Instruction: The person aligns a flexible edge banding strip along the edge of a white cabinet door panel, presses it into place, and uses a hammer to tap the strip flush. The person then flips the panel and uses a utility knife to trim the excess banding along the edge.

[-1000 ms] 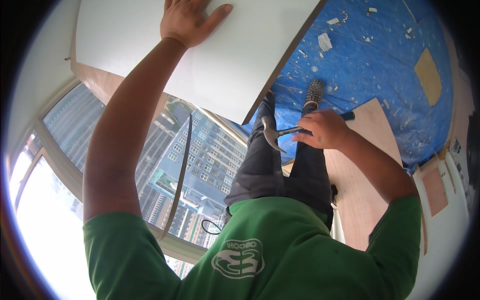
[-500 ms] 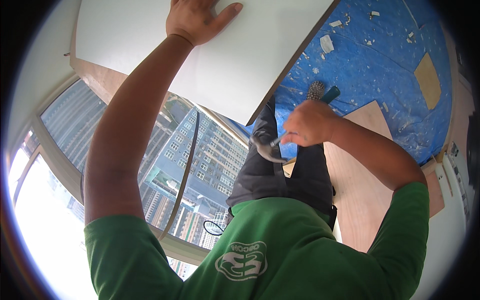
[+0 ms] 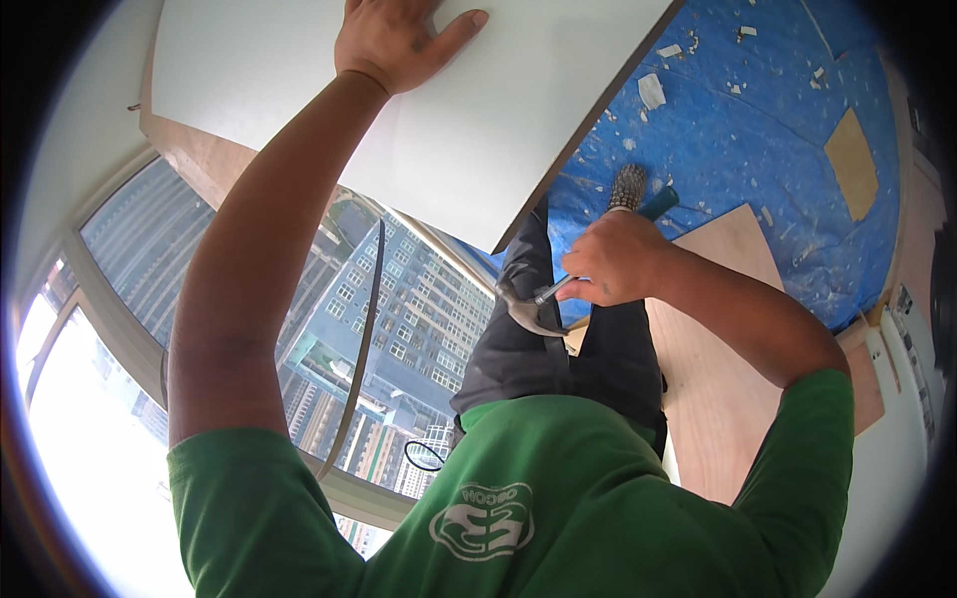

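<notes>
A large white board [image 3: 478, 140] with a dark edge strip fills the top middle of the view. My left hand [image 3: 399, 45] rests on its surface, thumb stretched out to the right; the fingertips run out of the picture at the top. In my right hand [image 3: 616, 259] is a claw hammer [image 3: 533, 311], gripped along its shaft. Its metal head points left over my dark trousers, just below the board's near corner, and the teal end of its handle sticks out beyond my fist.
A blue sheet [image 3: 728, 130] strewn with white scraps covers the floor at right. Bare wooden panels [image 3: 713, 369] lie beside my legs. To the left stands a window [image 3: 389, 319] with buildings outside. A dark cable [image 3: 364, 349] hangs before it.
The hammer and my right hand have shifted very slightly down. My left hand keeps its place on the board.
</notes>
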`<state>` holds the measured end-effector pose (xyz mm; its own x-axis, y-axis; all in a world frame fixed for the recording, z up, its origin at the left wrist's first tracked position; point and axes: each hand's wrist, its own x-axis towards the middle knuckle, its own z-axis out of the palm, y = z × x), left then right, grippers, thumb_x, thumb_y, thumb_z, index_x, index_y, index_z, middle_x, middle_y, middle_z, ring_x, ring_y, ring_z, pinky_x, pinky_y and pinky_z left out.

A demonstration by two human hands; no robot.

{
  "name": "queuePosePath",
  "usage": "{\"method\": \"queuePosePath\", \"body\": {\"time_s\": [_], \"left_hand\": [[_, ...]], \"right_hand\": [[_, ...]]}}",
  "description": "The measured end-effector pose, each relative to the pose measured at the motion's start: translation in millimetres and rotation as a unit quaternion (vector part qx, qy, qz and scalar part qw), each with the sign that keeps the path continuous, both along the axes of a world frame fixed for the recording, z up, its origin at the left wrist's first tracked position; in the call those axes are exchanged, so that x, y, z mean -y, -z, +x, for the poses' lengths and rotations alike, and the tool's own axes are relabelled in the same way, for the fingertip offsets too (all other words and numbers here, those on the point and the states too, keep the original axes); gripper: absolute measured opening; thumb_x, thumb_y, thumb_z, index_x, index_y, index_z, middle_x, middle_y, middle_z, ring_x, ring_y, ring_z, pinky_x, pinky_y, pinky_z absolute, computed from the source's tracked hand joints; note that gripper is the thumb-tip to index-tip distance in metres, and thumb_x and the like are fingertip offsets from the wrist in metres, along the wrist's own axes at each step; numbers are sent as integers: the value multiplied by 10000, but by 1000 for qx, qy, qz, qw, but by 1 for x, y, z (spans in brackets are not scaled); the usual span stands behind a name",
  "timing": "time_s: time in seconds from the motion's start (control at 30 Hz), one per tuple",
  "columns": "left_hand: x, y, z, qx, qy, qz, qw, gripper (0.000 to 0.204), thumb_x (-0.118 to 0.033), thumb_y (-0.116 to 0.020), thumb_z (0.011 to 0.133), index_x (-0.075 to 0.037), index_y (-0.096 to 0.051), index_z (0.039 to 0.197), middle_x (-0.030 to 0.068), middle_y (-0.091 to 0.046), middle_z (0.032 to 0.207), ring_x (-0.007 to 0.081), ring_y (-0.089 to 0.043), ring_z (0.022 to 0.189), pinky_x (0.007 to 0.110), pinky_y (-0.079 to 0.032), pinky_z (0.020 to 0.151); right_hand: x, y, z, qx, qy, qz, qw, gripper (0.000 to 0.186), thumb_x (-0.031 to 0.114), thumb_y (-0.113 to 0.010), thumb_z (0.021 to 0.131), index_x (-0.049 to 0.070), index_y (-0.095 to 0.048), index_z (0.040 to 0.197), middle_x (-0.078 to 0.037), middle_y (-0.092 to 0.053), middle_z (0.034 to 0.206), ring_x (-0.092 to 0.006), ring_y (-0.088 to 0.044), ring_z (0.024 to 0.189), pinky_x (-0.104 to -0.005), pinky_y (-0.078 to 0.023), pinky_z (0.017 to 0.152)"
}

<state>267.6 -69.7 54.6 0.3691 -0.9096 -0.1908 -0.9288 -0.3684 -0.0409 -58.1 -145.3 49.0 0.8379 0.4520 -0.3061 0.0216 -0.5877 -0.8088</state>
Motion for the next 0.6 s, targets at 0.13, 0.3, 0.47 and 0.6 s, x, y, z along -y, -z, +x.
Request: {"method": "queuePosePath", "body": {"time_s": [0.13,0.3,0.47,0.6], "left_hand": [[0,-1,-2,-3,-5,2,1000,794,-548,-447,972,-137,-229,1616,106,-139,1699,291,-53,1573,461,-31,1280],[1,-2,-2,2,-2,2,1000,794,-547,-445,972,-136,-229,1616,109,-147,1697,293,-58,1572,463,-33,1279],[2,-2,0,4,1,5,1000,792,-557,-427,973,-138,-233,1616,111,-155,1695,302,-65,1571,468,-38,1278],[0,-3,-2,-5,-1,6,1000,797,-566,-422,972,-134,-236,1614,112,-153,1695,305,-64,1571,475,-40,1277]], "right_hand": [[6,11,6,18,19,-39,999,427,525,-648,890,129,-693,736,-95,-677,696,-334,-691,720,-486,-536,668],[7,12,-3,-8,-26,-21,999,415,521,-644,894,132,-701,762,-93,-681,712,-331,-688,736,-475,-534,669],[25,8,1,-1,-17,-58,998,425,526,-633,905,130,-692,763,-88,-673,701,-330,-681,726,-473,-532,673],[47,-5,20,-37,-25,-76,996,435,532,-629,908,132,-685,749,-82,-666,688,-329,-676,712,-480,-525,667]]}}
